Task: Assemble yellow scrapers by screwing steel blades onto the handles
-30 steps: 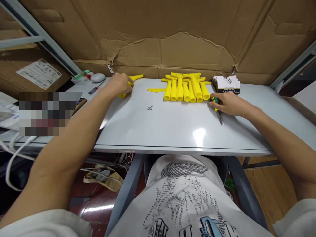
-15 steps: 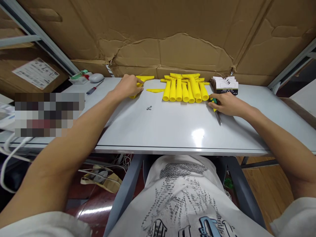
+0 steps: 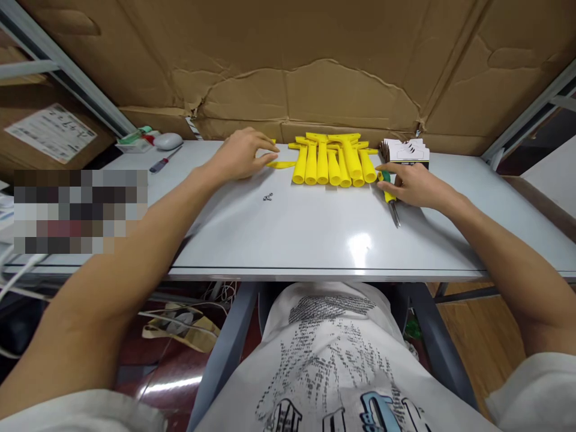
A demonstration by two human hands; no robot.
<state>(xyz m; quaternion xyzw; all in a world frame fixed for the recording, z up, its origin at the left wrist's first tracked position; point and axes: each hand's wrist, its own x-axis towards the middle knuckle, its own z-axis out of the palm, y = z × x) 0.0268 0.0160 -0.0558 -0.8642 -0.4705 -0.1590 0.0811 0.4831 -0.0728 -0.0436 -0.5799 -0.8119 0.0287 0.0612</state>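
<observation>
My left hand hovers over the back left of the table, fingers stretched out and thumb apart. It covers most of a yellow T-shaped plastic handle, whose tip peeks out behind the fingers. By the thumb tip lies a flat yellow strip. On the right, my right hand has its fingers around the green and yellow handle of a screwdriver, its metal shaft pointing toward me. Just left of that hand, several yellow T-shaped plastic handles lie in a row, hollow ends facing me.
Small metal screws lie on the white table. Printed cards stand behind my right hand. At the back left are another screwdriver, a white computer mouse and a small clear box. Cardboard walls the back.
My left hand has shifted slightly right and spread its fingers, now hiding most of the single yellow handle. My right hand stays at the screwdriver. The view has turned slightly.
</observation>
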